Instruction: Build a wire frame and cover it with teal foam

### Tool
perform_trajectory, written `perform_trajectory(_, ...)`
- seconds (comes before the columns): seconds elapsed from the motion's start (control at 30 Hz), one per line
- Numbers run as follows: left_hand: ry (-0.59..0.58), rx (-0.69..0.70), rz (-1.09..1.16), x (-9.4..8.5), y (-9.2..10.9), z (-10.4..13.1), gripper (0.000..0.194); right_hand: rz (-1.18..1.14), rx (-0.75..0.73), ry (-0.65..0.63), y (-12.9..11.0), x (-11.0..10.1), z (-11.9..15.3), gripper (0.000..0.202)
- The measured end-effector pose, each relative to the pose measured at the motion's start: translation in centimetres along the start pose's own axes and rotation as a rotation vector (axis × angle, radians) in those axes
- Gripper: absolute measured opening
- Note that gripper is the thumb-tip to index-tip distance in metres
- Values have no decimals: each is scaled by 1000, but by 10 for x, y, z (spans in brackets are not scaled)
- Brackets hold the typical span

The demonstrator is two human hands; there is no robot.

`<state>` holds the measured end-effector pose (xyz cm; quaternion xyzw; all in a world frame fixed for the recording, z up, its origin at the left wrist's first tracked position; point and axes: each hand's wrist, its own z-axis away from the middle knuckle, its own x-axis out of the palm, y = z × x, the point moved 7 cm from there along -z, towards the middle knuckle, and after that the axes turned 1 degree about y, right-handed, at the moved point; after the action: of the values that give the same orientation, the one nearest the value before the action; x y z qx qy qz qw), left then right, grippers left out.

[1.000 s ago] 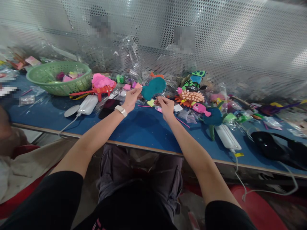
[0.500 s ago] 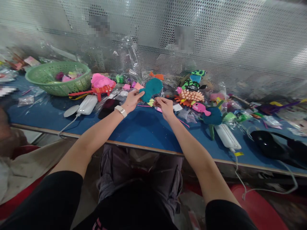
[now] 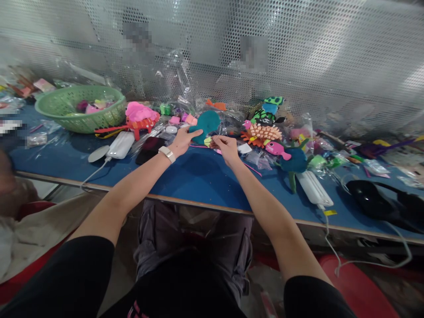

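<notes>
My left hand [image 3: 183, 140], with a pale band on its wrist, is closed on a flat teal rounded piece [image 3: 209, 123], soft-looking like felt or foam, held up over the table. To the right of it, my right hand [image 3: 226, 146] is closed in a pinch close to the piece's lower edge. What its fingertips hold is too small to make out. By those fingertips shows a small pale-yellow piece [image 3: 207, 141]. Behind the teal piece lies an orange fish-tail-like shape [image 3: 216, 105].
A green basket [image 3: 79, 121] stands on the blue table [image 3: 202, 181] at the left. Around it lie a pink-and-red soft toy [image 3: 141, 119], a white power bank [image 3: 122, 145] and a dark phone [image 3: 150, 149]. Rightward are a pink fish [image 3: 277, 149], another power bank [image 3: 314, 189] and black headgear [image 3: 371, 198].
The teal piece has shifted slightly left and down with my left hand, which now overlaps it more. My right hand has moved a little left, still pinched.
</notes>
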<state>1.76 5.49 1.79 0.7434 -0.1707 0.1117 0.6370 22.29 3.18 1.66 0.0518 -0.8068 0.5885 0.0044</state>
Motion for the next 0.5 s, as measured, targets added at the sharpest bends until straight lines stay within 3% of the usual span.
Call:
perform_trajectory(0.17, 48, 20, 6, 0, 3, 3, 38, 29, 2, -12, -1, 0, 1, 69)
perform_trajectory(0.5, -23, -24, 13, 21, -7, 18, 56, -85, 8, 12, 2, 11, 7, 73)
